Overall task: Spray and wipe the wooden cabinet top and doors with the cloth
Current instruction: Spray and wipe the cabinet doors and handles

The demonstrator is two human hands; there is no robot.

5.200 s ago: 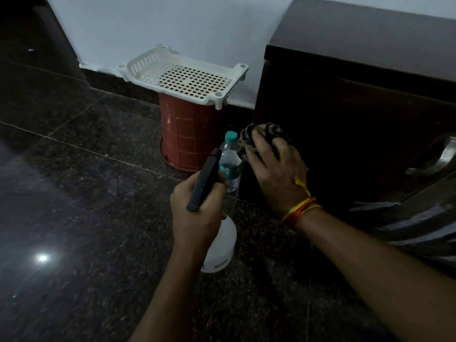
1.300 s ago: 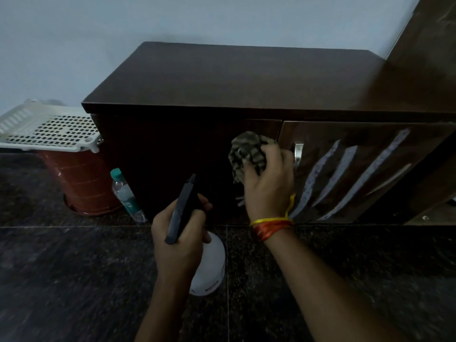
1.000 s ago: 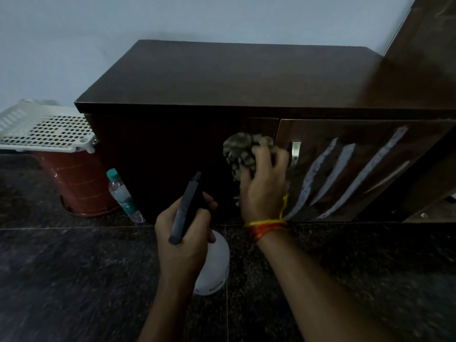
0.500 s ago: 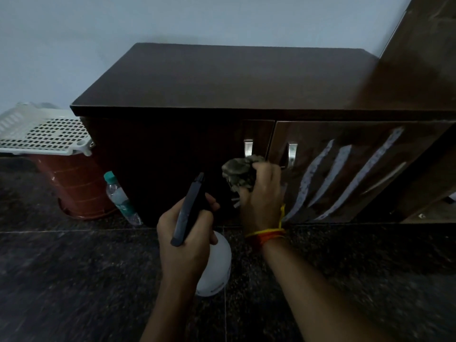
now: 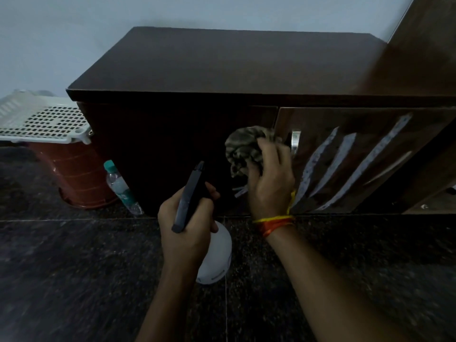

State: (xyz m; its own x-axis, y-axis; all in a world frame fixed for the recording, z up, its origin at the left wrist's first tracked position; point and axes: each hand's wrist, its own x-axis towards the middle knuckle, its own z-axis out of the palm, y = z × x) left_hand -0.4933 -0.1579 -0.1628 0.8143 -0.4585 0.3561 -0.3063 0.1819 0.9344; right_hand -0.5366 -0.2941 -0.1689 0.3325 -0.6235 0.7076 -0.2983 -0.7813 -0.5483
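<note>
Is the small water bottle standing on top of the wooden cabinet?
No, the water bottle is on the dark floor, beside the left end of the cabinet.

Cabinet [image 5: 222, 65] against the wall. Basket [image 5: 42, 122] sits on a bin [image 5: 79, 174], left of the cabinet; water bottle [image 5: 121, 186] stands on the floor between them (touching the cabinet corner). Cloth [image 5: 243, 149] on the left door [image 5: 158, 149], just left of the handle [image 5: 295, 141].
</note>
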